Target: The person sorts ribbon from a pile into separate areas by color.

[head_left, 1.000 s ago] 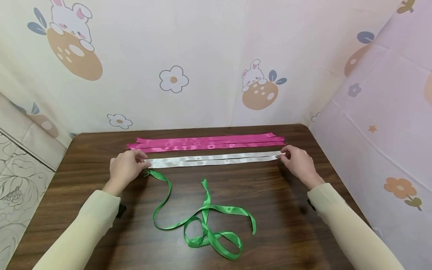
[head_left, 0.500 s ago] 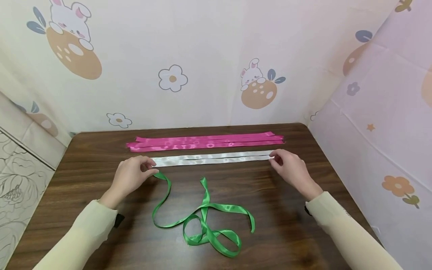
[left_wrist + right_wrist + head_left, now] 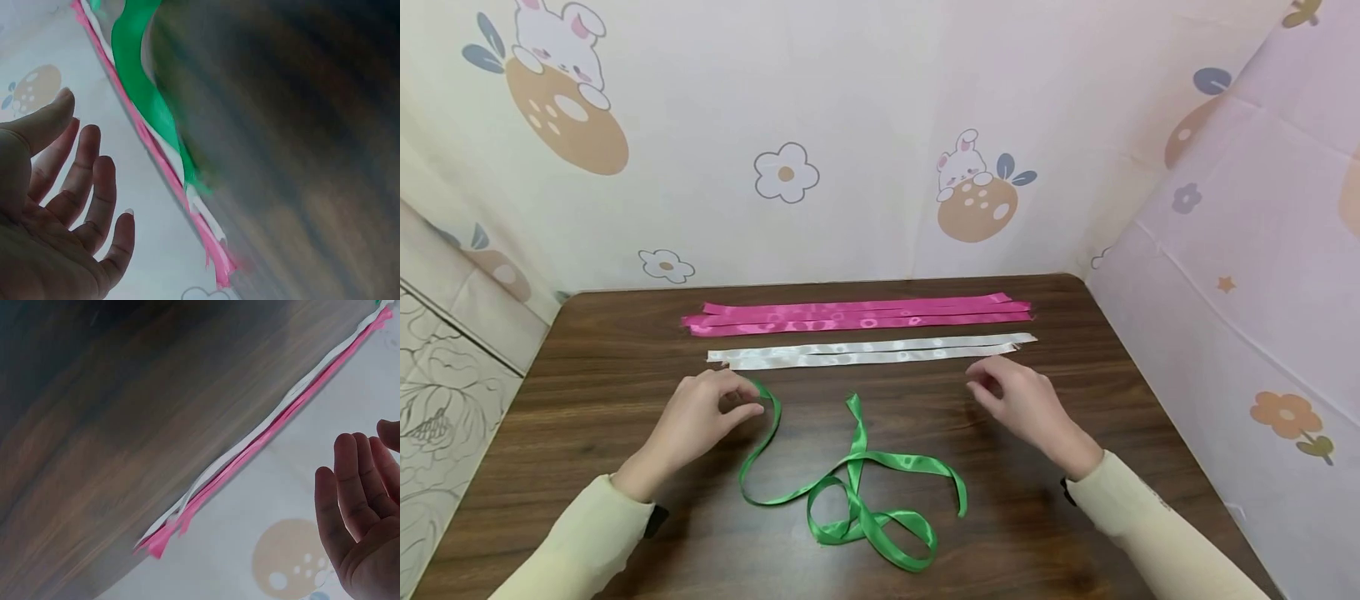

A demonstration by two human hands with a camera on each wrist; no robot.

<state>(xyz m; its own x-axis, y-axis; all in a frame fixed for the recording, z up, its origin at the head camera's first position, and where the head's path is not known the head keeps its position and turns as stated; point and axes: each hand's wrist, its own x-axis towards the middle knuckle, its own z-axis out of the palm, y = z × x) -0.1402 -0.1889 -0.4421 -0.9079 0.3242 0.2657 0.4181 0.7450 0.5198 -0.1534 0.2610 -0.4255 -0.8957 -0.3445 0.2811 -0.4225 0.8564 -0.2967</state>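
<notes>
Two white ribbon strips (image 3: 850,353) lie side by side across the table, just in front of several pink ribbon strips (image 3: 857,317). Nearer the person, a long green ribbon (image 3: 880,533) lies in loose loops. My left hand (image 3: 703,412) hovers by the green ribbon's left end, fingers loosely bent and thumb apart; in the left wrist view that hand (image 3: 75,194) holds nothing. My right hand (image 3: 1026,408) is in front of the white strips' right part, apart from them. Its relaxed fingers in the right wrist view (image 3: 347,481) hold nothing either.
The dark wooden table (image 3: 1000,533) ends at a back wall hung with a printed cloth (image 3: 865,225). Another cloth (image 3: 1262,317) hangs along the right side.
Both hands have let go of the white strips' ends and moved toward the person and inward. The white strips stay lying flat; the pink and green ribbons have not moved.
</notes>
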